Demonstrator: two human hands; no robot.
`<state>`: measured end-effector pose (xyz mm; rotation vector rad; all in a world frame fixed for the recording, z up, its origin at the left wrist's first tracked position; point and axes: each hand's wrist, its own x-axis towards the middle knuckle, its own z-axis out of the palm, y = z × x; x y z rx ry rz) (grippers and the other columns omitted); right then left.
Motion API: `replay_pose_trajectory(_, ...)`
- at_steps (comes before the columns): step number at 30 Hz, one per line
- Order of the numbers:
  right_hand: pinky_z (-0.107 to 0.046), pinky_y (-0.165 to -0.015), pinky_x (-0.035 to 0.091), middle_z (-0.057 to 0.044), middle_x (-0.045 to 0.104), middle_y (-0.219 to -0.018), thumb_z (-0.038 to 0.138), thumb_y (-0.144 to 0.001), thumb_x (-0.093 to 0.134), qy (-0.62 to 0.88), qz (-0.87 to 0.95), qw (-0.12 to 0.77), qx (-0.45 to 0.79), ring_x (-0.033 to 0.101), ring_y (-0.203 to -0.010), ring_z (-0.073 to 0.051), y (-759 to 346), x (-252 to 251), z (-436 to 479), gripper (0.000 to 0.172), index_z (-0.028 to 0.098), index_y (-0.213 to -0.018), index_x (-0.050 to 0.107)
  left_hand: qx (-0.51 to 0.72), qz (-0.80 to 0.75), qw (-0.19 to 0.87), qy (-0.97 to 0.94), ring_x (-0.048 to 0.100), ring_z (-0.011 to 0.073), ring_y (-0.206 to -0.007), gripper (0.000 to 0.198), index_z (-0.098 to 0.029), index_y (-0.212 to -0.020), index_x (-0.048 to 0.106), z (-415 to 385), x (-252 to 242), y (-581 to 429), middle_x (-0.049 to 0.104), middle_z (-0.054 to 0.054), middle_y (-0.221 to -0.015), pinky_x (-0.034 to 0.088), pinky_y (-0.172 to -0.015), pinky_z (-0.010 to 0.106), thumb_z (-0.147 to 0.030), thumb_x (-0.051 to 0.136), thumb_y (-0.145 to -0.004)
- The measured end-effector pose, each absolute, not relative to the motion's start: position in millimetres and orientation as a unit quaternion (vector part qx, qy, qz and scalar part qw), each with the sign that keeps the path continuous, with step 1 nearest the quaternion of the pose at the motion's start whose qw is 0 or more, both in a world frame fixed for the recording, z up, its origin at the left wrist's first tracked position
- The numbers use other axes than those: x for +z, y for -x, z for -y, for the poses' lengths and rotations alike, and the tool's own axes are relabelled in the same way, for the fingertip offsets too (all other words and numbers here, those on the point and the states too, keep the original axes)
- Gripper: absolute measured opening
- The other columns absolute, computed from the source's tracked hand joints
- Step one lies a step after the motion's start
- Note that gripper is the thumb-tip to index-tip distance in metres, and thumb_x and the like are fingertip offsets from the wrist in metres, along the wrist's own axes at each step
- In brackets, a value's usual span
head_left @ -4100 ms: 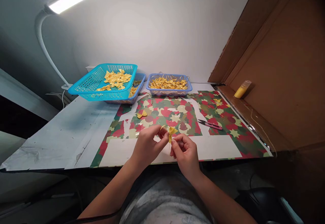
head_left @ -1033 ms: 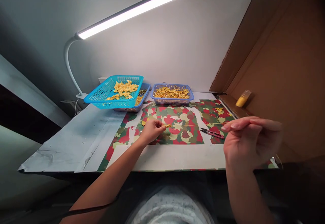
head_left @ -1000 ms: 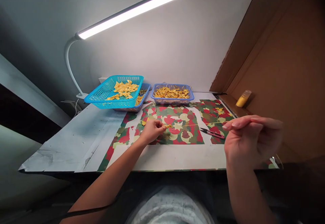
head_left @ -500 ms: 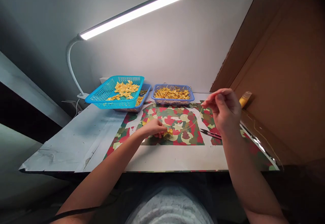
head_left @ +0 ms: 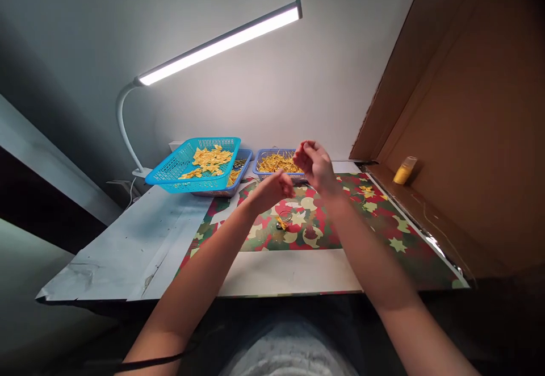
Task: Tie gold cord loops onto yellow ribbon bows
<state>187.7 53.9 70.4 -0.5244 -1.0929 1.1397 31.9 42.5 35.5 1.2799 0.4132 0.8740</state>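
Over the mat, my left hand (head_left: 275, 190) has its fingers curled; whatever they may hold does not show. My right hand (head_left: 317, 167) is raised beside it, thumb and fingertips pinched together, in front of the blue-violet basket (head_left: 260, 176) of golden strips. Anything between those fingertips is too small to make out. Below both hands, on the red, green and cream patterned mat (head_left: 251, 243), lies a small yellow bow-like piece (head_left: 281, 223) with a thin looped cord and a dark round bit. Neither hand touches it.
A turquoise basket (head_left: 170, 178) of yellow bow-like pieces rests tilted on another basket (head_left: 244, 163) at the back left. A lit lamp (head_left: 221, 44) arches above. Several yellow pieces (head_left: 367, 191) lie on the mat's right side, near a yellow bottle (head_left: 404, 170) and cardboard wall (head_left: 460, 109).
My right hand has moved left, close to my left hand, which rose off the mat. The yellow piece by my left hand now lies free. The dark slim tools are no longer visible.
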Motion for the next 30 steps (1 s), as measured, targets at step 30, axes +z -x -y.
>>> replay_pose_trajectory(30, -0.033, -0.075, 0.047, -0.006, 0.065, -0.087, 0.028, -0.078, 0.057, 0.511, 0.583, 0.592, 0.221, 0.057, -0.080, -0.019, -176.8, -44.9, -46.4, 0.013, 0.019, -0.076, 0.066, 0.500, -0.346, 0.631, -0.482, 0.065, 0.0184, -0.069, 0.022, -0.018, -0.052, 0.055, -50.2, -14.9, -23.2, 0.071, 0.006, -0.068, 0.050, -0.081, 0.034, -0.034, 0.057, -0.066)
